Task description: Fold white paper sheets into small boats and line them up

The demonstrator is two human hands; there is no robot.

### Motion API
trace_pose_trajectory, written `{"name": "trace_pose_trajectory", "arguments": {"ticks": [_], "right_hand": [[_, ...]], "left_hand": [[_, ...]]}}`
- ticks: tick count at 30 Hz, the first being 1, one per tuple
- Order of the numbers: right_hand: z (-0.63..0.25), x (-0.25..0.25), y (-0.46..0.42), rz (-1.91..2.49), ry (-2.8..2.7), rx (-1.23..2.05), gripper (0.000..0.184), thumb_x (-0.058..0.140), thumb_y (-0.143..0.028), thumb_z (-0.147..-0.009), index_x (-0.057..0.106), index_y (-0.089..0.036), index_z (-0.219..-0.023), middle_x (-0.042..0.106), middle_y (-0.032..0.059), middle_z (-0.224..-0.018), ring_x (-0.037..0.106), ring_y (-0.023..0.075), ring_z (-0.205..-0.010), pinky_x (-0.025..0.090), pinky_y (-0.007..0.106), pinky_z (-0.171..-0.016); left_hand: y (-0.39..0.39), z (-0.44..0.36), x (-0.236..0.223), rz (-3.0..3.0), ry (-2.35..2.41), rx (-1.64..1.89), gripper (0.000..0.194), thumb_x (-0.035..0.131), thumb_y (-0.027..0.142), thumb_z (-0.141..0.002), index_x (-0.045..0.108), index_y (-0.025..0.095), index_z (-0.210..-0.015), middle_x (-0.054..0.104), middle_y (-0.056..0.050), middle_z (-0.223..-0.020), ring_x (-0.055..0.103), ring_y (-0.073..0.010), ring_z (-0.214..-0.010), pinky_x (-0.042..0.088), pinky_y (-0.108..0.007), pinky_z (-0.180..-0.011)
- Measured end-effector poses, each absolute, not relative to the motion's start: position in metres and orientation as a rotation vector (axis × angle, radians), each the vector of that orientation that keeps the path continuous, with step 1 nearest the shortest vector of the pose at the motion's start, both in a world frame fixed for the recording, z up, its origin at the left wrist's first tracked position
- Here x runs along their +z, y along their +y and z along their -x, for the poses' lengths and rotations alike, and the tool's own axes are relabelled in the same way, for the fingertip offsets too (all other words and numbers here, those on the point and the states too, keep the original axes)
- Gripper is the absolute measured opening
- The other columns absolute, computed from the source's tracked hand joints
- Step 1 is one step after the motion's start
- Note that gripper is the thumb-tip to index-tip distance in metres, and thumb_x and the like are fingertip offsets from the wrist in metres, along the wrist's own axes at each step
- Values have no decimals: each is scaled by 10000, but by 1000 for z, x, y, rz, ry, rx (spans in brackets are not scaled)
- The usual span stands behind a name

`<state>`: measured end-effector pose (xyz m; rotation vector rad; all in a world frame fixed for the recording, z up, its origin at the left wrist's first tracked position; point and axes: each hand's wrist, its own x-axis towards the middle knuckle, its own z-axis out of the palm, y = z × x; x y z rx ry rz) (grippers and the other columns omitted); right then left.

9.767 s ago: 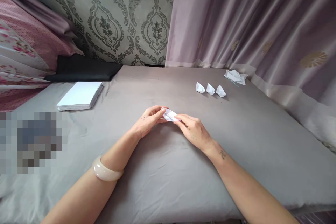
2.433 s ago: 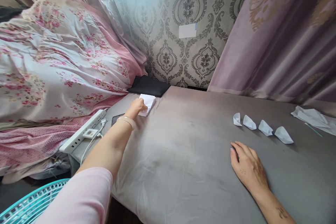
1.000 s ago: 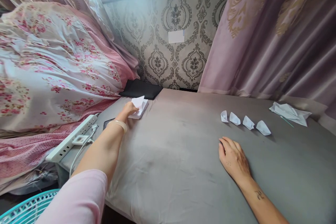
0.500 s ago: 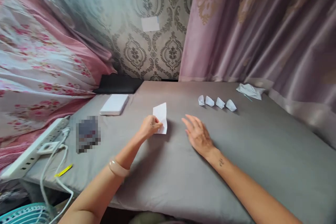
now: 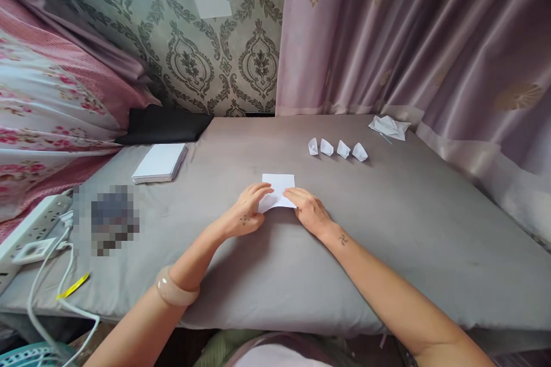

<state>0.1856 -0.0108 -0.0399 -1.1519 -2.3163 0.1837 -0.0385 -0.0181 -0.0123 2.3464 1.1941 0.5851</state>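
Observation:
A small white paper sheet point(image 5: 279, 186) lies flat on the grey cloth-covered table point(image 5: 387, 229) in front of me. My left hand point(image 5: 246, 212) rests on the sheet's near left corner with fingers curled on the paper. My right hand point(image 5: 309, 210) presses on the near right corner, fingers bent down onto it. Several small folded white paper boats point(image 5: 338, 148) stand in a row further back to the right. A stack of white paper point(image 5: 159, 162) sits at the back left.
Crumpled white paper point(image 5: 388, 126) lies at the back right by the pink curtain point(image 5: 408, 40). A black pad point(image 5: 163, 124) lies behind the stack. A white power strip point(image 5: 30, 229) with cables hangs at the left edge, beside floral bedding point(image 5: 38, 109).
My left hand took a sheet from the stack and brought it to the middle of the table. The sheet now lies flat and both hands rest on its near corners.

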Motion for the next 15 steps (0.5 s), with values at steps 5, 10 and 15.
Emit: {"name": "trace_pose_trajectory", "arguments": {"ticks": [5, 10, 15], "right_hand": [[-182, -44, -9, 1083, -2284, 258, 566, 335, 72, -781, 646, -154, -1196, 648, 78, -1242, 548, 181, -1218, 481, 339, -1000], [-181, -37, -14, 1123, -2381, 272, 516, 444, -19, -818, 594, -206, -1275, 631, 60, -1274, 545, 198, -1226, 453, 378, -1037], [-186, -26, -28, 1134, -2529, 255, 475, 474, -25, -804, 636, -182, -1222, 576, 93, -1344, 508, 235, -1269, 408, 411, -1067]], "left_hand": [[-16, 54, -24, -2493, 1106, 499, 636, 495, 93, -753, 449, 253, -1367, 452, -50, -1458, 294, -261, -1412, 257, -483, -1158], [-9, 47, -32, -2635, 1027, 469, 390, 330, 194, -964, 543, 196, -1292, 584, -66, -1340, 486, -199, -1297, 372, -406, -1109], [-24, 42, -33, -2833, 1039, 368, 398, 313, 149, -957, 546, 148, -1280, 601, -92, -1314, 545, -214, -1239, 409, -401, -1077]]}}
